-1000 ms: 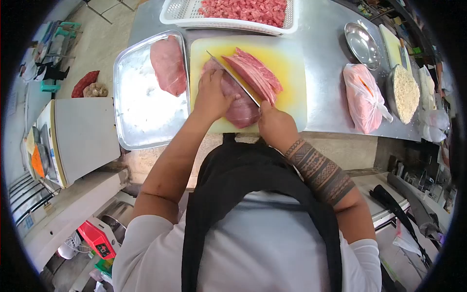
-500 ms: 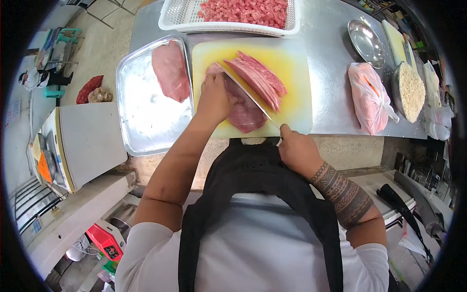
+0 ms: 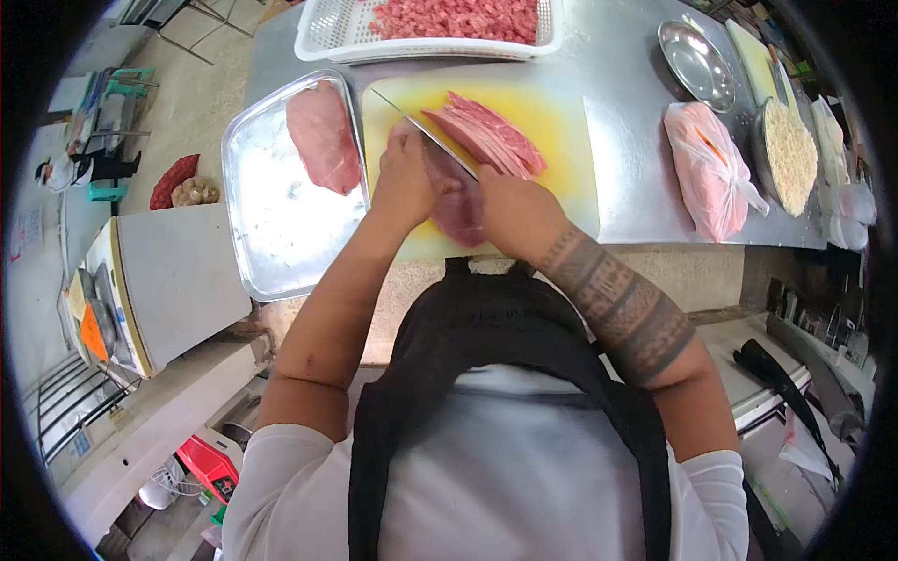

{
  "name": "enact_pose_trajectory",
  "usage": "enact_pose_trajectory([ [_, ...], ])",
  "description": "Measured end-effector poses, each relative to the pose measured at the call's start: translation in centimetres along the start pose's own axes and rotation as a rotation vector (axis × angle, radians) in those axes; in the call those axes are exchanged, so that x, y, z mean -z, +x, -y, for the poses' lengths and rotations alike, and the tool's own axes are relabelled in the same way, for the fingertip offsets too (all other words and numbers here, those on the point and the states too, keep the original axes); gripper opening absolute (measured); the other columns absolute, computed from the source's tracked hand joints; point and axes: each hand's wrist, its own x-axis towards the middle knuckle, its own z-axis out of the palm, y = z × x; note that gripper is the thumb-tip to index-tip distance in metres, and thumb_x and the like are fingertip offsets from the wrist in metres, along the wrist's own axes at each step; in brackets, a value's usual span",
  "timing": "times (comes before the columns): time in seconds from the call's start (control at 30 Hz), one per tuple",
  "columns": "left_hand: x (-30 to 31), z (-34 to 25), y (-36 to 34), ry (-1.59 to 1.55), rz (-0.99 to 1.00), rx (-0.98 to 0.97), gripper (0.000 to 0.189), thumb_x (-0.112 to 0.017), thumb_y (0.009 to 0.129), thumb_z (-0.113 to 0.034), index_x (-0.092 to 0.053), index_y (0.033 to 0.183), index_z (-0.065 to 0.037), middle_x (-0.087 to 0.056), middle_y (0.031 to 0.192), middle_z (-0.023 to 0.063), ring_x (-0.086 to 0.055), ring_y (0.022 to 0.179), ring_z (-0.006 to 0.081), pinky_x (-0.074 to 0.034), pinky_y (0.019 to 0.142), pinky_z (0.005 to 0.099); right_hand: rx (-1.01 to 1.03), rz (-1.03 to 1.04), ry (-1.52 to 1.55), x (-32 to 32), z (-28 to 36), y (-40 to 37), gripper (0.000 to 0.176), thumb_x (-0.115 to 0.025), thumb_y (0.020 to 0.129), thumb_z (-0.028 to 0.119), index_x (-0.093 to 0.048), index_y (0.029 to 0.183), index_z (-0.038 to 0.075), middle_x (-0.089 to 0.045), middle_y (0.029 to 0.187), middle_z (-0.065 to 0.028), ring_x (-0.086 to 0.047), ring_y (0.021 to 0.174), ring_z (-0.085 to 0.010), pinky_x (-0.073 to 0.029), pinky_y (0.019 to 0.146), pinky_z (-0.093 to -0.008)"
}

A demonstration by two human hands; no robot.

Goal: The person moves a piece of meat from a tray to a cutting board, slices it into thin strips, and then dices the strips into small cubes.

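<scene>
My right hand (image 3: 520, 215) grips the handle of a long knife (image 3: 426, 133), whose blade runs diagonally up and left past the cut side of a piece of raw meat (image 3: 456, 217). With its fingers curled, my left hand (image 3: 405, 178) holds that piece down near its upper left end. Both hands are over a yellow-stained white cutting board (image 3: 569, 201). Several long meat slices (image 3: 486, 140) lean together just right of the blade. The knife handle is hidden inside my right hand.
Left of the board, a metal tray (image 3: 295, 243) bears a larger piece of meat (image 3: 323, 138). A white plastic basket (image 3: 323, 39) of diced meat stands beyond the board. To the right are a metal bowl (image 3: 697, 65), a tied plastic bag (image 3: 706, 173) and a bowl of pale crumbly food (image 3: 790, 159).
My right hand has pushed the knife forward and up-left, so its tip now extends beyond the meat. My left hand stays on the meat. The view has shifted slightly.
</scene>
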Motion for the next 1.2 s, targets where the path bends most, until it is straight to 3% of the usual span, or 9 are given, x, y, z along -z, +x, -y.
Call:
enact_pose_trajectory([
  [0.1, -0.1, 0.0, -0.1, -0.006, -0.002, -0.012, 0.098, -0.096, 0.071, -0.026, -0.044, 0.148, 0.003, -0.048, 0.148, 0.0310, -0.050, 0.135, 0.0491, -0.045, 0.113, 0.0512, 0.018, -0.019, -0.039, -0.4, -3.1, -6.8, 0.019, -0.055, 0.095, 0.009, -0.056, 0.112, 0.002, -0.072, 0.084, -0.0213, -0.072, 0.080, -0.0445, -0.057, 0.073, -0.0560],
  [0.33, -0.1, 0.5, -0.4, -0.017, -0.031, -0.034, 0.084, -0.095, 0.073, -0.024, -0.052, 0.141, 0.001, -0.051, 0.144, 0.0277, -0.052, 0.131, 0.0476, -0.045, 0.111, 0.0513, -0.241, 0.189, -0.088, -0.6, -9.7, -19.8, 0.023, -0.065, 0.090, 0.011, -0.052, 0.107, 0.003, -0.070, 0.089, -0.0236, -0.070, 0.084, -0.0455, -0.054, 0.074, -0.0563],
  [0.43, -0.5, 1.4, -1.0, -0.071, -0.069, -0.093, 0.082, -0.094, 0.074, -0.025, -0.052, 0.140, 0.001, -0.052, 0.144, 0.0266, -0.051, 0.133, 0.0463, -0.044, 0.113, 0.0501, -0.145, 0.069, -0.031, -1.6, -11.1, -18.3, 0.028, -0.065, 0.087, 0.007, -0.058, 0.114, 0.002, -0.067, 0.080, -0.0206, -0.068, 0.075, -0.0418, -0.054, 0.068, -0.0504],
  [0.53, -0.3, 2.6, -1.9, -0.176, -0.084, -0.086, 0.080, -0.093, 0.075, -0.026, -0.053, 0.139, 0.001, -0.052, 0.143, 0.0261, -0.050, 0.135, 0.0448, -0.044, 0.115, 0.0493, -0.151, 0.019, 0.351, -0.2, -11.9, -16.6, 0.026, -0.065, 0.088, 0.007, -0.061, 0.113, 0.001, -0.064, 0.077, -0.0165, -0.065, 0.068, -0.0320, -0.052, 0.066, -0.0436],
  [0.63, 0.3, 3.1, -1.9, -0.143, -0.122, -0.096, 0.079, -0.093, 0.076, -0.026, -0.054, 0.139, 0.000, -0.057, 0.140, 0.0226, -0.054, 0.133, 0.0406, -0.046, 0.112, 0.0470, -0.260, 0.026, 0.456, 1.3, -10.0, -17.8, 0.023, -0.065, 0.089, 0.007, -0.064, 0.110, -0.002, -0.070, 0.089, -0.0251, -0.069, 0.081, -0.0444, -0.054, 0.072, -0.0449],
  [0.77, 0.0, 4.2, -1.4, -0.122, -0.056, -0.074, 0.080, -0.092, 0.078, -0.028, -0.053, 0.142, -0.002, -0.057, 0.140, 0.0216, -0.055, 0.133, 0.0378, -0.047, 0.111, 0.0453, -0.279, -0.125, 0.495, 2.0, -7.9, -18.4, 0.023, -0.065, 0.091, 0.007, -0.062, 0.112, -0.001, -0.069, 0.089, -0.0250, -0.069, 0.082, -0.0445, -0.054, 0.072, -0.0440],
  [0.97, 2.1, 4.7, 2.6, -0.159, -0.046, 0.155, 0.052, -0.076, 0.095, -0.039, -0.065, 0.129, 0.000, -0.072, 0.120, 0.0181, -0.068, 0.113, 0.0362, -0.051, 0.106, 0.0424, -0.211, -0.222, 0.260, 1.6, -5.3, -13.6, 0.026, -0.064, 0.093, 0.013, -0.057, 0.115, 0.001, -0.069, 0.086, -0.0254, -0.069, 0.084, -0.0459, -0.054, 0.074, -0.0511],
  [1.07, 4.5, 3.2, 5.8, -0.486, -0.363, 0.148, 0.041, -0.067, 0.103, -0.037, -0.072, 0.115, 0.002, -0.076, 0.109, 0.0193, -0.071, 0.103, 0.0345, -0.053, 0.098, 0.0411, -0.221, -0.130, 0.126, 2.2, -2.4, -10.7, 0.024, -0.064, 0.093, 0.014, -0.055, 0.112, 0.002, -0.070, 0.086, -0.0248, -0.070, 0.084, -0.0461, -0.055, 0.076, -0.0547],
  [1.2, 4.4, 2.8, 10.7, -1.063, -0.440, 0.067, 0.037, -0.061, 0.108, -0.033, -0.071, 0.110, 0.003, -0.076, 0.103, 0.0136, -0.071, 0.095, 0.0222, -0.055, 0.089, 0.0352, -0.117, -0.102, 0.038, 2.3, -0.4, -8.1, 0.021, -0.063, 0.092, 0.012, -0.055, 0.109, 0.002, -0.070, 0.084, -0.0245, -0.070, 0.082, -0.0458, -0.055, 0.076, -0.0564],
])
